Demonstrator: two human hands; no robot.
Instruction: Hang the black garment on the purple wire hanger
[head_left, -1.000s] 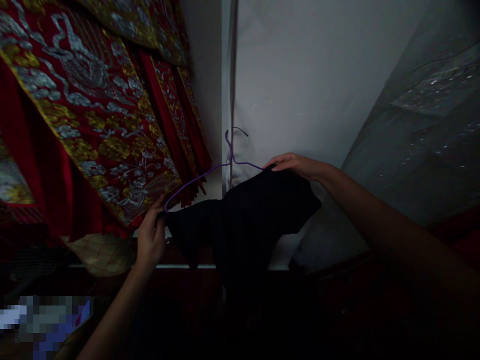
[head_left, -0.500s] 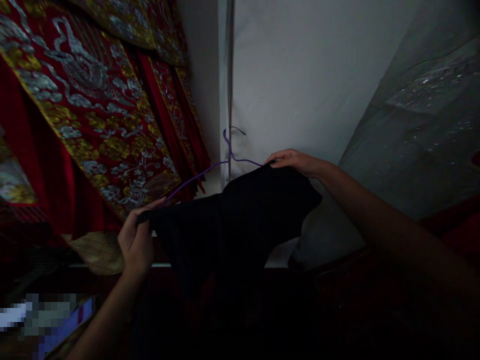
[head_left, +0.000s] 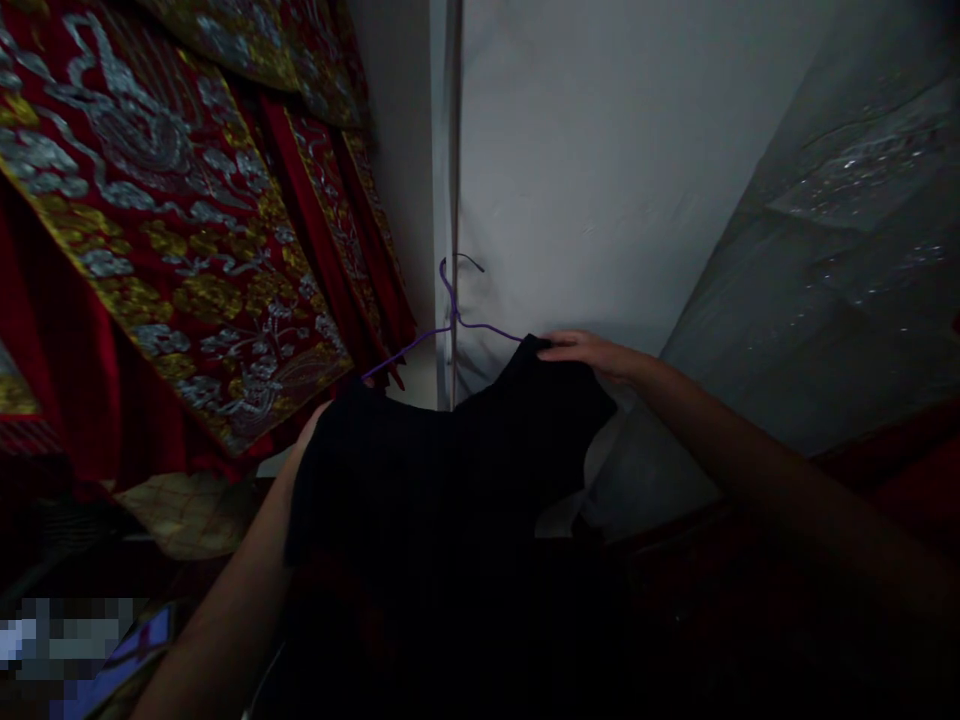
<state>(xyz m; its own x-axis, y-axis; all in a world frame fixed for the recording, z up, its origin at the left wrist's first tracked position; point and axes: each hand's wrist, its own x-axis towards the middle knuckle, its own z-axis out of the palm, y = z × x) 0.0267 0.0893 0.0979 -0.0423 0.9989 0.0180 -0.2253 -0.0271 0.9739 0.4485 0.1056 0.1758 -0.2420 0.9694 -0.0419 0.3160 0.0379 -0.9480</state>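
Observation:
A dark, sleeved top hangs by its shoulders on a thin purple clothes hanger, whose hook is at a narrow vertical edge. My right hand is closed on the top's right shoulder, thumb in front, near the hanger's right arm. On the other side, my left hand is mostly covered by the left shoulder of the top; its fingers are hidden. The hanger's left arm comes out of the neck opening. The lower part of the top merges into deep shadow.
Red cloth embroidered in gold and silver hangs at the left. A pale wall or panel stands behind the hanger. Clear plastic sheeting covers something at the right. A phone-like lit screen lies at the lower left.
The top's left shoulder has been drawn up over the hanger's left arm, and my left hand has gone behind the cloth. My right hand has dropped slightly with the right shoulder.

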